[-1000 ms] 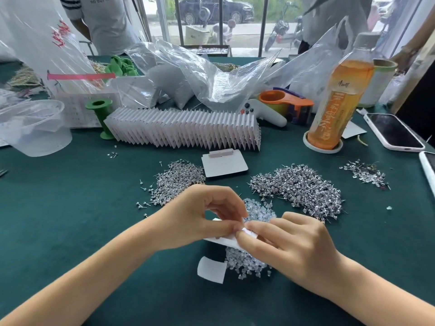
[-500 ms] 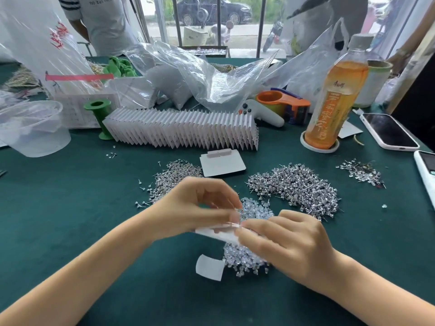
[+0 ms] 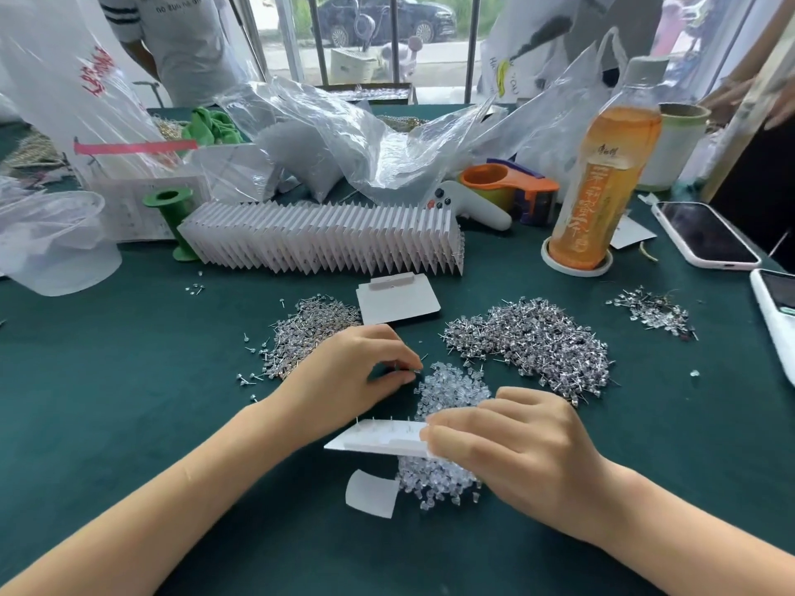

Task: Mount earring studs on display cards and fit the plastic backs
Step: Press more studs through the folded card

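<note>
Head view: left hand (image 3: 348, 376) has come off the white paper display card (image 3: 378, 438) and now pinches at the near edge of the heap of clear plastic backs (image 3: 451, 387), probably lifting one, though the piece is too small to confirm. Right hand (image 3: 507, 453) alone grips the card's right end, tilted above the green felt table (image 3: 107, 402), bare stud posts (image 3: 389, 420) sticking up along its edge. Studs look seated; fitting backs comes next. Piles of silver studs (image 3: 529, 342) lie just beyond.
</note>
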Available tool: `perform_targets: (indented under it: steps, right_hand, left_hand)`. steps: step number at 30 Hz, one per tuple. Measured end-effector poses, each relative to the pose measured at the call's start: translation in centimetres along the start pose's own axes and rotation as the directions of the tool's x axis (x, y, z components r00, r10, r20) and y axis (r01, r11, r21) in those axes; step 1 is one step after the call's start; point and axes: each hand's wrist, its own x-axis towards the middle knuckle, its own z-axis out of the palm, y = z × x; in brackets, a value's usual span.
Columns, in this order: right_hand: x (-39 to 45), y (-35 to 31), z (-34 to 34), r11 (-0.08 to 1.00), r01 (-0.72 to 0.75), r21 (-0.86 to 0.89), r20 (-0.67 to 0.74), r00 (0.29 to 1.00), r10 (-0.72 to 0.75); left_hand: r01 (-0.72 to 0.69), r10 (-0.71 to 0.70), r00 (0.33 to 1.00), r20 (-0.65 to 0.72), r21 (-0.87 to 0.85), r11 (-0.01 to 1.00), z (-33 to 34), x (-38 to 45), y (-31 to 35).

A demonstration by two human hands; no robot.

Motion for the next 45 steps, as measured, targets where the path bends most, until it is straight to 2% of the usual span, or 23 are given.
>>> perform_targets:
  steps: [6,8,10,12,14,21,45]
  right_hand:
    - [0.3,0.0,-0.1,0.999,0.034,-0.019,0.047,0.998,-0.034]
    - [0.4,0.0,-0.3,0.998,0.045,-0.043,0.066,0.997,-0.042]
    - [0.5,-0.1,-0.5,0.997,0.047,-0.055,0.087,0.995,-0.042]
    - [0.6,-0.1,-0.7,0.998,0.049,-0.040,0.108,0.993,-0.045]
    - [0.6,0.0,-0.8,0.999,0.043,-0.006,0.131,0.991,-0.042]
    - [0.6,0.0,-0.5,0.999,0.027,0.039,0.135,0.990,-0.033]
    - [0.4,0.1,-0.3,0.997,0.041,0.065,0.152,0.987,-0.050]
  left_hand:
    - [0.010,-0.011,1.000,-0.007,-0.043,0.999,0.1,0.8,0.3]
    - [0.079,-0.087,0.996,-0.031,-0.202,0.976,-0.5,0.9,0.8]
    - [0.135,-0.143,0.990,0.013,-0.431,0.892,-1.5,0.7,1.5]
    - [0.123,-0.097,0.992,0.077,-0.572,0.811,-2.6,0.4,2.4]
    - [0.102,-0.021,0.990,0.137,-0.622,0.776,-3.2,0.0,3.2]
    - [0.146,0.013,0.966,0.259,-0.587,0.796,-3.6,-0.4,4.2]
    - [0.163,0.000,0.948,0.319,-0.484,0.860,-4.1,-0.5,5.2]
